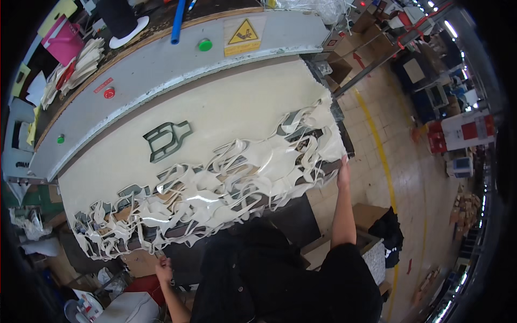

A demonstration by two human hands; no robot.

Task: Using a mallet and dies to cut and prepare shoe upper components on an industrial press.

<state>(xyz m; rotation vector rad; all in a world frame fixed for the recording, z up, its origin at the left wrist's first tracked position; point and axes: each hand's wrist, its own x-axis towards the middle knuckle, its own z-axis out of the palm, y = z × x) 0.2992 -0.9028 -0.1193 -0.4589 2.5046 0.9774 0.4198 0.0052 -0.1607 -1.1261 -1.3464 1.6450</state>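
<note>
A large cream sheet of leather-like material point(237, 107) covers the machine bed, its near part cut into a web of looping strips and holes point(210, 196). My right hand point(343, 171) grips the sheet's right edge, the arm stretched forward. My left hand point(164, 269) is low, just below the web's ragged front edge, its fingers curled; what they hold, if anything, is too small to make out. On the uncut part of the sheet lies a dark green cutting die point(169, 141), an open metal frame, apart from both hands.
Behind the sheet runs a grey machine beam point(161, 70) with a red button point(109, 93), a green button point(204, 44) and a yellow warning sign point(243, 35). A pink bucket point(63, 40) and a blue tube point(178, 21) are on the ledge above. An open box point(371, 245) stands by my right arm.
</note>
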